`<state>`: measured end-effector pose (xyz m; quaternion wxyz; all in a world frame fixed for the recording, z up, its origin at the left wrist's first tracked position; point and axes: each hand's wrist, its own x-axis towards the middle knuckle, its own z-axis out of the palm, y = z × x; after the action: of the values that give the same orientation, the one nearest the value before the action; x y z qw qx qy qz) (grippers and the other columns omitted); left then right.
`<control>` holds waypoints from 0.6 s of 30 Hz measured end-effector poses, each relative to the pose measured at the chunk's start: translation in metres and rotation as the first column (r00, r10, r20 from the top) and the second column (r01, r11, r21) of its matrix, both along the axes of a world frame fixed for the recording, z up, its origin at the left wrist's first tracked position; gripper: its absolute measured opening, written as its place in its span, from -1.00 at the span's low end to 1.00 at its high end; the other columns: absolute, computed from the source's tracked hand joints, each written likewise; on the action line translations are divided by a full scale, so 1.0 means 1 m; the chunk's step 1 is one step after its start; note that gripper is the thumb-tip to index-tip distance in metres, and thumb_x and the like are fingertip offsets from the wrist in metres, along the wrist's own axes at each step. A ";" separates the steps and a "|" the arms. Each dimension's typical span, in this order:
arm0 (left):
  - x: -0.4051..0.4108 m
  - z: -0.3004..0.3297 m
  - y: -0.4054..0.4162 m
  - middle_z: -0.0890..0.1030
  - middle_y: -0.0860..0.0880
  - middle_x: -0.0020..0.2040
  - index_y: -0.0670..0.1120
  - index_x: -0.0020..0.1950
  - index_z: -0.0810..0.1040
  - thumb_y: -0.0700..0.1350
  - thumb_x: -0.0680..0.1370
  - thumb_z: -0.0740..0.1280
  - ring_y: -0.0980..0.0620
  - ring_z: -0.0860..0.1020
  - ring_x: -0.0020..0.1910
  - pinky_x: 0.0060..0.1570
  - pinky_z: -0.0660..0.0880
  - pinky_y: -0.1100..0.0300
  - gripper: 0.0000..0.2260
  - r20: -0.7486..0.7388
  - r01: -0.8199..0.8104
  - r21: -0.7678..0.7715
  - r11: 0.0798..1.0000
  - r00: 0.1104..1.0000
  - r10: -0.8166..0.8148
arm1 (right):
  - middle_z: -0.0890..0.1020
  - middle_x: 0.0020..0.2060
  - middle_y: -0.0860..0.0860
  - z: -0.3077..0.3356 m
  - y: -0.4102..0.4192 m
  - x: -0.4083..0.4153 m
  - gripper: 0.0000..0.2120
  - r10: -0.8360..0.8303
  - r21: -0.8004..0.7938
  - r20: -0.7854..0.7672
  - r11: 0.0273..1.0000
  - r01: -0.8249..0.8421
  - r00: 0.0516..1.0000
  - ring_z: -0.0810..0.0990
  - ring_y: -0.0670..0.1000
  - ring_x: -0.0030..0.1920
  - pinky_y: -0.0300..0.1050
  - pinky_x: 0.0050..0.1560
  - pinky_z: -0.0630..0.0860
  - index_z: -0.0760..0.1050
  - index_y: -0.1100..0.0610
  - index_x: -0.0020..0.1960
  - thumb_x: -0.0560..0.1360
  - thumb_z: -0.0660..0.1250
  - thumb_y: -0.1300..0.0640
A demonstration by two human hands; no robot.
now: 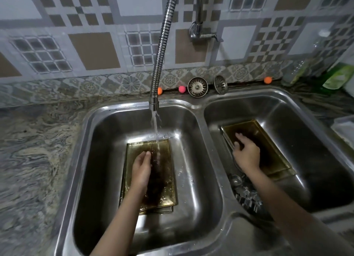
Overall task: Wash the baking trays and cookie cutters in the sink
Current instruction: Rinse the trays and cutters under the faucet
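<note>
- Washing at a double steel sink (201, 105); we see both arms reaching down into it, one per basin.
- Left hand (140, 168) lies flat on a stained baking tray (166, 171) in the left basin, fingers straight and together, gripping nothing.
- That tray sits on the basin floor, and a second tray edge (168, 209) seems to peek out under its near end.
- Flexible faucet hose (160, 50) hangs over the left basin; water stream (155, 125) hits the tray's far end just beyond the fingertips.
- Right hand (247, 153) rests on another stained tray (275, 156) in the right basin, fingers spread and relaxed; we see no grip.
- Metal cookie cutters (247, 196) piled in the right basin's near left corner, partly hidden by the right forearm; shapes too blurred to name.
- Two sink strainers (197, 87) lean against the tiled wall behind the sink, with small orange and pink balls (182, 89) along that ledge.
- Green bottle (337, 77) on the counter at far right.
</note>
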<state>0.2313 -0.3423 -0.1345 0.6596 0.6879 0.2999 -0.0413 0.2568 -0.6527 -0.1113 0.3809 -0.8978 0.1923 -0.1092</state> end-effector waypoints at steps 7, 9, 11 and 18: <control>-0.002 -0.030 0.031 0.54 -0.16 0.26 -0.12 0.28 0.51 0.02 0.54 0.32 -0.18 0.48 0.26 0.26 0.40 0.02 -0.63 -0.228 0.095 0.422 0.901 0.974 0.005 | 0.56 0.10 0.03 0.021 0.144 -0.023 -0.66 0.463 0.128 0.097 0.872 -0.472 0.881 0.57 0.00 0.08 -0.28 0.12 0.45 0.52 0.14 0.26 0.49 0.30 0.27; 0.000 -0.047 0.045 0.48 -0.15 0.33 -0.03 0.28 0.51 0.12 0.46 0.32 -0.22 0.43 0.31 0.29 0.38 -0.10 -0.57 -0.360 0.205 0.489 0.848 0.933 -0.018 | 0.50 0.25 0.05 -0.006 0.171 -0.018 -0.51 0.527 0.228 -0.233 0.846 -0.481 0.817 0.52 0.03 0.18 -0.18 0.21 0.45 0.39 0.05 0.39 0.47 0.30 0.25; 0.003 -0.069 0.058 0.46 -0.14 0.34 0.02 0.21 0.53 0.18 0.38 0.31 -0.24 0.42 0.30 0.28 0.40 -0.14 -0.55 -0.456 0.290 0.477 0.830 0.889 -0.048 | 0.54 0.20 0.05 -0.024 0.185 -0.015 -0.40 0.504 0.305 -0.415 0.861 -0.406 0.758 0.58 0.00 0.02 -0.16 0.01 0.56 0.30 0.02 0.45 0.44 0.30 0.28; -0.005 -0.061 0.063 0.57 -0.08 0.15 0.00 0.09 0.58 0.08 0.39 0.38 -0.16 0.52 0.15 0.18 0.49 0.02 -0.68 -0.412 0.247 0.446 0.860 0.910 -0.048 | 0.56 0.16 0.01 -0.040 0.203 -0.013 -0.53 0.432 0.293 -0.465 0.899 -0.326 0.773 0.48 -0.08 -0.07 -0.36 -0.23 0.41 0.42 0.10 0.34 0.45 0.34 0.29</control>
<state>0.2258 -0.2792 -0.1958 0.3867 0.8313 0.3698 -0.1506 0.2437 -0.4501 -0.1518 0.4152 -0.8715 0.1119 0.2357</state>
